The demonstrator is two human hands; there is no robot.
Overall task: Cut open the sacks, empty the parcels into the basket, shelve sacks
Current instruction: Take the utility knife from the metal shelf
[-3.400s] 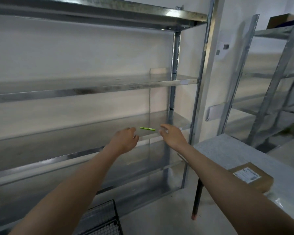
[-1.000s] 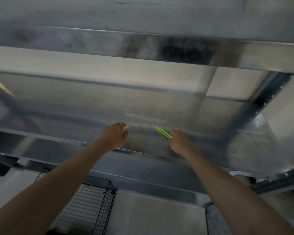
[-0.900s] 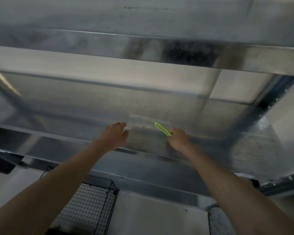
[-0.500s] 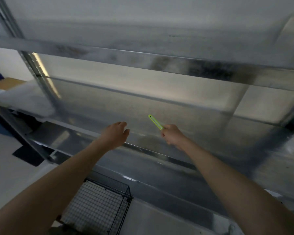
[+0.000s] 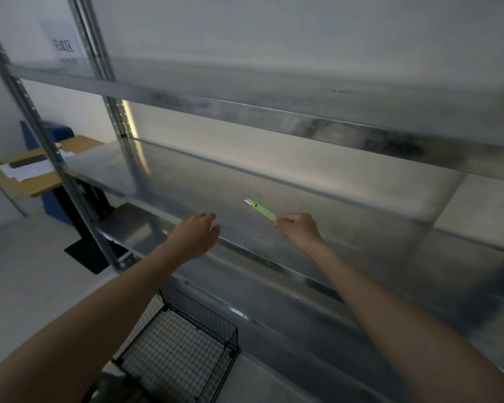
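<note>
Two bare hands reach out over the middle shelf (image 5: 186, 193) of a galvanised steel rack. The right hand (image 5: 298, 231) pinches the rear end of a lime-green utility knife (image 5: 261, 210) between curled fingers and thumb. The knife sits over the shelf surface, and its short exposed blade tip points away and to the left. Whether the blade touches the metal cannot be told.

The left hand (image 5: 197, 237) is beside it, near but apart, above the front lip of the same shelf. Its fingers are loosely bent and relaxed, and they grasp nothing. Contact with the lip cannot be judged.

A black wire-mesh basket (image 5: 181, 353) stands on the pale floor below, just in front of the lowest shelf. The left forearm crosses over its near corner.

Another steel shelf (image 5: 303, 123) runs overhead, dull and smudged along its front edge. At the left, perforated uprights (image 5: 120, 123) carry the shelves. Beyond them is a wooden desk (image 5: 26, 181) with white papers (image 5: 26, 170) lying on it and a blue object (image 5: 56, 135) behind it. High on the left wall hangs a paper sign (image 5: 63, 45) with printed characters, which are too blurred to read with confidence.
</note>
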